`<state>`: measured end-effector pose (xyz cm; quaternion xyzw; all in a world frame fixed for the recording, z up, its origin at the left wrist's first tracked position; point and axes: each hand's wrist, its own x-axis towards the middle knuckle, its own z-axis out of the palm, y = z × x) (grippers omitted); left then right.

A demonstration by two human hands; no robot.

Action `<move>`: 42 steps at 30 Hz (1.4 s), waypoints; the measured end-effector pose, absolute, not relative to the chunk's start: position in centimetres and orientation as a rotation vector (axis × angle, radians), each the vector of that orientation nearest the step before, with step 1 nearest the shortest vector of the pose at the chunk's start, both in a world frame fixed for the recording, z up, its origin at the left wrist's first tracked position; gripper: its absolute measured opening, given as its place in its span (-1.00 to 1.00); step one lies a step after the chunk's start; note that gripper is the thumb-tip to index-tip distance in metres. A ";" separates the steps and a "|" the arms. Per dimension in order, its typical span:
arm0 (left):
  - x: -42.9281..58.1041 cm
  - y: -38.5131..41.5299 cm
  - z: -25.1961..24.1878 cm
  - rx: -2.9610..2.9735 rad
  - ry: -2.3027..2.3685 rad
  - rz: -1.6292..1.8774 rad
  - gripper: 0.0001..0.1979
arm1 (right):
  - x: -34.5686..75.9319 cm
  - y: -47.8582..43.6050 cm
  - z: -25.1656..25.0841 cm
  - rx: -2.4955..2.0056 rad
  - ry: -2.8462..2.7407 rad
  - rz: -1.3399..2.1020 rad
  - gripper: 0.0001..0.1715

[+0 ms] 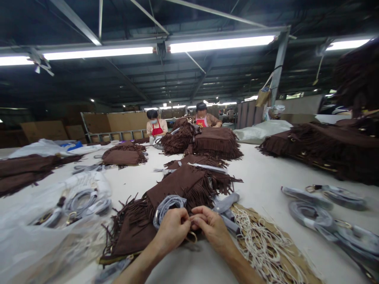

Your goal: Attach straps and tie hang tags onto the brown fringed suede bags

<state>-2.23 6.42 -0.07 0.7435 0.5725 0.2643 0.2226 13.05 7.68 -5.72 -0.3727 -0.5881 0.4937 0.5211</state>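
A pair of bare hands works over a white table (pixel 251 175) in a workshop, seen from the wearer's head. At the left, a spread of clear plastic (pixel 17 240) has several wrapped strap coils (pixel 81 201) with gold-coloured fittings on or in it; which of the two is hard to tell. Lower right, a flat brown sheet (pixel 297 256) carries a tangle of white strings (pixel 260 236). Cardboard boxes (pixel 44 131) stand in the dim background, their contents hidden.

The brown pile (pixel 8 169) at the left edge and the larger fringed heap (pixel 322 148) at the right run out of view, as do the lowest of the wrapped straps (pixel 314 213) at the right and both of the wearer's forearms. Beyond the table, two people in red aprons are partly hidden, one of them behind fringed stacks (pixel 217 140).

At the near middle, the left hand (pixel 174 228) is closed against a coiled strap (pixel 167 207) in greyish wrapping, which lies over a brown fringed piece (pixel 180 183). The right hand (pixel 209 225) meets it, fingers curled and fingertips together; whether it grips anything cannot be told. A gold-coloured ring (pixel 192 238) shows just below the fingertips.
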 end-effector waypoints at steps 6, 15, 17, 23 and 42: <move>-2.1 6.3 -0.5 2.086 1.619 0.743 -0.85 | 13.0 7.1 -5.0 -0.943 -1.535 1.037 -0.81; -1.5 6.0 -2.1 2.106 1.712 0.840 -0.81 | 12.4 6.5 -4.7 -1.006 -1.789 0.655 -0.69; -1.6 6.0 -2.2 2.122 1.715 0.830 -0.81 | 12.3 6.6 -4.8 -1.008 -1.839 0.571 -0.66; -2.9 7.7 -0.4 2.235 1.512 0.686 -0.84 | 13.3 6.8 -4.4 -1.005 -1.873 0.528 -0.60; -9.0 2.9 2.0 2.673 1.659 -0.415 -0.65 | 9.4 10.6 1.9 -1.407 -1.932 0.931 -0.76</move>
